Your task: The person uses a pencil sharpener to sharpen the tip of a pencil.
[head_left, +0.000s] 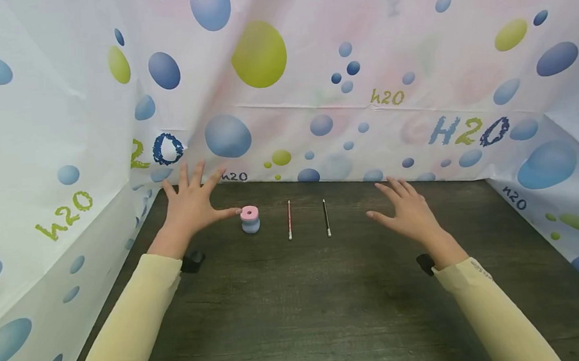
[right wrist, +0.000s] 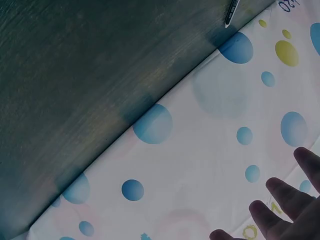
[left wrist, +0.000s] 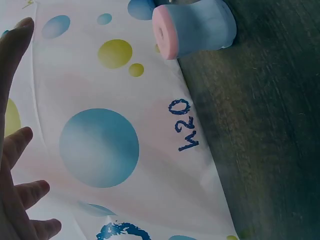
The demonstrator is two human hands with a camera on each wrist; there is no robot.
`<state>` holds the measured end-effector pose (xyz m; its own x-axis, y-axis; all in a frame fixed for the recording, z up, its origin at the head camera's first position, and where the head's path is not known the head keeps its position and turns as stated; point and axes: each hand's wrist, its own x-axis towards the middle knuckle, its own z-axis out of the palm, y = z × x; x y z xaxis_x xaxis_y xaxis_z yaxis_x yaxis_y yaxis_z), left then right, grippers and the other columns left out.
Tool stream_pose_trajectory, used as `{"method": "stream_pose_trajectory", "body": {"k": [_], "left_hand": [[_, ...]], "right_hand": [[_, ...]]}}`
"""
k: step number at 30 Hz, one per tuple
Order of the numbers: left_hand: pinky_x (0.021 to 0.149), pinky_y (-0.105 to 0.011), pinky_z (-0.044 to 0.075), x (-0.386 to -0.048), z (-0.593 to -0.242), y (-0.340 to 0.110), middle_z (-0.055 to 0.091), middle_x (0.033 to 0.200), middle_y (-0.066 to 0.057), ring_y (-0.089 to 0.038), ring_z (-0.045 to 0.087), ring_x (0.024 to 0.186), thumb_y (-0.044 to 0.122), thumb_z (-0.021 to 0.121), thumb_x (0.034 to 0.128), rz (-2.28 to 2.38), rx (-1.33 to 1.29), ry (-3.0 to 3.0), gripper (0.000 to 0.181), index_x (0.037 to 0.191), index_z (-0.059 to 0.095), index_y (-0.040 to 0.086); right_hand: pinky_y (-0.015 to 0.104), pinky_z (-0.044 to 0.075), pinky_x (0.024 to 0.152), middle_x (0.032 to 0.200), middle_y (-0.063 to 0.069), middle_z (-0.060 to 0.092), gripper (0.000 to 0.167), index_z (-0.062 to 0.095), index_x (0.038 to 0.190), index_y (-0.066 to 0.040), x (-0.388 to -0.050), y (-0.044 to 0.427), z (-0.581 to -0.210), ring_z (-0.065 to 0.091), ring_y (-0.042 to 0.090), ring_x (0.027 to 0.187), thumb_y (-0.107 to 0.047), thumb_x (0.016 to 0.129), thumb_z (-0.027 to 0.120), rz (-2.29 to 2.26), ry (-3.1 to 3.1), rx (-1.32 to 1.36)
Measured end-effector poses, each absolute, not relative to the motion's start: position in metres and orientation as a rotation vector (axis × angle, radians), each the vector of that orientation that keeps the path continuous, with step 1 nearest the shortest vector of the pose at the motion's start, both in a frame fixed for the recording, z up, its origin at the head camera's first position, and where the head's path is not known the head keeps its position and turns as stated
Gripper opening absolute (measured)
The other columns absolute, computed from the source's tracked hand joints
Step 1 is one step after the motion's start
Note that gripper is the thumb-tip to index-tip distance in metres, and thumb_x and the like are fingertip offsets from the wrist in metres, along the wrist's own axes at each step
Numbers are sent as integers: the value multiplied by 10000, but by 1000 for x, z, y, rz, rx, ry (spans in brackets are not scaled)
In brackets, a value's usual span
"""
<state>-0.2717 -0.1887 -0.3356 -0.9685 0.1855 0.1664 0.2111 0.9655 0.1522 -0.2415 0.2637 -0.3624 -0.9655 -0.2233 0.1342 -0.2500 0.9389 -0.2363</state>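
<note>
A small sharpener-like item [head_left: 250, 219] with a pink top and blue-grey body stands on the dark table; the left wrist view also shows this pink and blue item [left wrist: 200, 27]. My left hand [head_left: 189, 204] is spread beside it on the left, its thumb tip close to the pink top; whether they touch I cannot tell. To the right lie a red pencil [head_left: 290, 220] and a black pencil [head_left: 327, 217], roughly parallel, eraser ends towards me. Right of the black pencil, my right hand [head_left: 407, 210] hovers with fingers extended, holding nothing. The black pencil's tip [right wrist: 231, 14] shows in the right wrist view.
The dark wooden table [head_left: 292, 314] is bordered by a white sheet [head_left: 313, 97] printed with blue and green dots and "H2O" lettering. It rises behind the table and at both sides. Each wrist carries a dark device.
</note>
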Motion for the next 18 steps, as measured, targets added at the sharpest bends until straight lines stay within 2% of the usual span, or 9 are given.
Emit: {"method": "stream_pose_trajectory", "body": {"k": [4, 7, 12, 18], "left_hand": [[1158, -858, 27, -272, -340, -189, 116, 1718, -225, -553, 24, 1569, 671, 731, 824, -256, -303, -2963, 1042, 1642, 234, 259], [1180, -833, 89, -271, -343, -189, 159, 1705, -235, -535, 105, 1566, 660, 732, 827, -265, -304, -2964, 1026, 1633, 269, 226], [1179, -789, 226, -267, -349, -188, 233, 1681, -248, -506, 214, 1545, 650, 724, 841, -290, -297, -2972, 993, 1608, 335, 153], [1167, -747, 303, -264, -354, -187, 327, 1643, -250, -495, 321, 1503, 633, 717, 856, -318, -287, -2971, 957, 1591, 371, 129]], "right_hand": [[795, 280, 1140, 1649, 292, 270, 769, 381, 1565, -20, -242, 262, -365, 244, 544, 1507, -423, 975, 667, 389, -2956, 384], [773, 314, 1136, 1621, 307, 319, 729, 413, 1543, -4, -241, 261, -367, 307, 552, 1474, -395, 982, 666, 418, -2947, 390], [733, 337, 1148, 1599, 318, 354, 690, 426, 1531, 11, -240, 257, -370, 347, 548, 1454, -369, 1001, 650, 478, -2962, 379], [715, 370, 1131, 1565, 332, 398, 638, 455, 1504, 28, -238, 255, -373, 385, 549, 1427, -328, 1009, 643, 530, -2961, 369]]}}
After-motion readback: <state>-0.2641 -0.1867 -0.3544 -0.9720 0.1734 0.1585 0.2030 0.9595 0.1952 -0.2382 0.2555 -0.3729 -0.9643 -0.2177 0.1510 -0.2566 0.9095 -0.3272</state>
